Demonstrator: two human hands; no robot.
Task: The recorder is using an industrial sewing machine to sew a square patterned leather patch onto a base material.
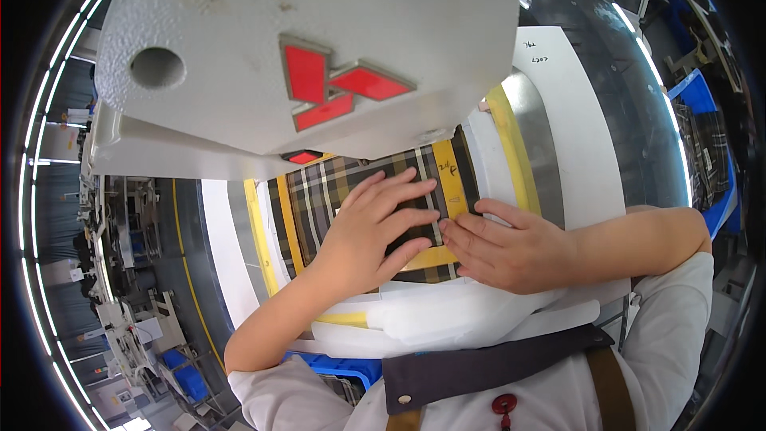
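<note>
Brown, black and cream plaid fabric (317,195) lies flat within a yellow frame (433,258) beneath a large grey machine head. My left hand (375,223) rests on the fabric, palm down, with its fingers spread. Nothing shows in its grasp, and the cloth under the palm is hidden. To its right, my right hand (515,251) lies over the frame's right side, near the lower right corner. Its fingers stretch out toward the left, and their tips touch the frame and the fabric's edge. The two hands are close but apart.
The grey machine head (231,48), with red emblem pieces, hangs over the far part of the work. A white board (586,136) curves around the work at the right. Blue bins (718,183) with plaid cloth stand far right, and another blue bin (343,367) sits below the table's near edge.
</note>
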